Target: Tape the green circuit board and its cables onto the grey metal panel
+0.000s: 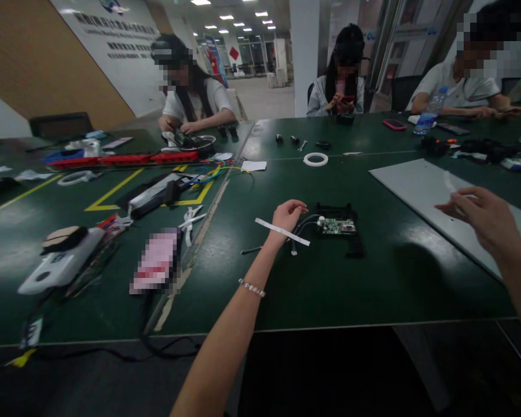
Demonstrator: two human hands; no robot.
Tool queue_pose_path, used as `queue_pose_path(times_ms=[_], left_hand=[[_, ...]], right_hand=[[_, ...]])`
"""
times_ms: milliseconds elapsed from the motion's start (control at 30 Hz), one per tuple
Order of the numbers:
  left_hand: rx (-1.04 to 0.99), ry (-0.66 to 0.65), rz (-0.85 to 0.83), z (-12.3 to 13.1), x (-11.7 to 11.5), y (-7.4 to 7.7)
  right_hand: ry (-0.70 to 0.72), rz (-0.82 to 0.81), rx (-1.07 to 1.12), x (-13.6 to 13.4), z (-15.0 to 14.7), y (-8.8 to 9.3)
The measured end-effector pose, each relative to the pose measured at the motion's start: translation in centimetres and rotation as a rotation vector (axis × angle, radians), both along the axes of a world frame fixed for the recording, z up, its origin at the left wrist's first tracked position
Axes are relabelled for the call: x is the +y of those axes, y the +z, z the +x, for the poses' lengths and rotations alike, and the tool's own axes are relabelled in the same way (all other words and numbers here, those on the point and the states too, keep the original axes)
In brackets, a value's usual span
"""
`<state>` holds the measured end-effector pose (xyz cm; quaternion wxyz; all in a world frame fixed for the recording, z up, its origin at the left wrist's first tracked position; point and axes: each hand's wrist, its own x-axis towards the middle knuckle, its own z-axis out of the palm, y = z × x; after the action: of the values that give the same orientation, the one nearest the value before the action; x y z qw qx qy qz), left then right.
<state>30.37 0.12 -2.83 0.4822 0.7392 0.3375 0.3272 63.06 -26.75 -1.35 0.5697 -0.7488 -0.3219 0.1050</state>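
Note:
My left hand (289, 213) hovers over or rests on the green table, just left of a small green circuit board (339, 226) in a black plastic frame (356, 248). Its fingers are loosely bent, with nothing visible in them. Across that wrist lies a white strip of tape (264, 225). Dark cables (306, 222) run from the board toward the hand and pass partly behind it. On the right, my right hand (481, 217) is raised above a grey panel (410, 179), fingers pinched on a translucent whitish strip of tape (450, 180), slightly blurred.
A white tape roll (315, 159) lies beyond the board, near a small wrench (303, 145). To the left are a pink pixelated item (156, 260), a white device (61, 263) and a black pouch (156, 194). Several people sit across the table; a water bottle (432, 110) stands there.

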Motion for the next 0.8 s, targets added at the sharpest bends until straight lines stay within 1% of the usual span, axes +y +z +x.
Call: queue_pose_path(times_ms=[33,67,100,133,200,233,300,367,433,533,600,667,733,800], left_hand=[[0.002,-0.003,0.016,0.0,-0.1,0.0],[0.005,-0.007,0.034,0.0,-0.2,0.0],[0.008,-0.013,0.055,0.0,-0.3,0.0],[0.011,-0.015,0.079,0.0,-0.4,0.1],[0.02,-0.009,0.137,-0.1,-0.5,0.2],[0.029,-0.005,0.166,-0.1,-0.6,0.3],[0.045,-0.006,0.219,-0.3,-0.6,0.4],[0.04,-0.017,0.235,-0.4,-0.5,0.6],[0.011,-0.009,0.209,-0.3,-0.3,0.6],[-0.02,0.049,0.159,0.0,-0.1,0.5],[-0.036,0.083,0.148,0.2,-0.1,0.4],[-0.057,0.103,0.138,0.3,-0.2,0.4],[-0.078,0.1,0.128,0.3,-0.2,0.5],[-0.097,0.093,0.09,0.2,-0.2,0.7]], right_hand=[[0.082,0.03,0.074,1.5,-2.5,1.1],[0.186,0.027,0.102,3.1,-5.2,2.2],[0.313,0.021,0.127,4.7,-7.9,3.2],[0.443,0.009,0.156,6.2,-10.6,4.0],[0.643,-0.018,0.205,9.1,-15.5,5.1],[0.719,-0.027,0.242,10.4,-17.7,5.3],[0.815,-0.016,0.313,12.6,-21.1,5.2],[0.871,-0.015,0.352,14.2,-23.3,4.5],[0.848,-0.042,0.308,15.3,-24.4,3.5],[0.709,-0.092,0.09,15.8,-24.8,2.4],[0.657,-0.117,-0.061,15.8,-24.7,2.1],[0.64,-0.151,-0.158,15.7,-24.5,2.2],[0.636,-0.154,-0.184,15.6,-24.0,2.3],[0.638,-0.095,-0.143,15.3,-22.6,2.2]])
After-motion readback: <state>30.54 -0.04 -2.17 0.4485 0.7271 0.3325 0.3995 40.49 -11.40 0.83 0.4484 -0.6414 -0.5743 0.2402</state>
